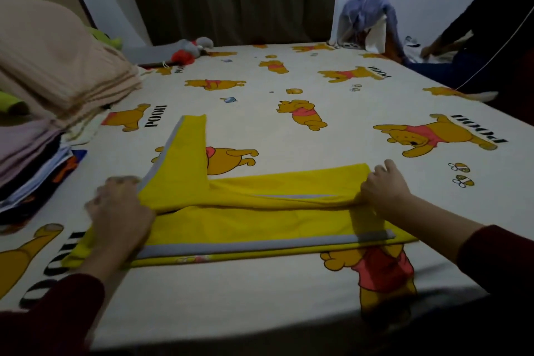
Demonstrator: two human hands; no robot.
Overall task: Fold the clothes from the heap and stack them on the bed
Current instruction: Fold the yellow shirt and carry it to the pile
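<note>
A yellow garment with grey stripes lies partly folded across the near part of the bed. One piece of it sticks away from me toward the far side. My left hand grips the garment's left end, fingers curled into the cloth. At the right end my right hand pinches the folded upper layer. A stack of folded clothes sits at the left edge of the bed. The heap of unfolded clothes rises at the far right corner.
The bed sheet is cream with bear prints. A beige blanket tops the left stack. A grey and red soft toy lies at the far side. Another person in dark clothes sits at the right edge. Dark curtains hang behind.
</note>
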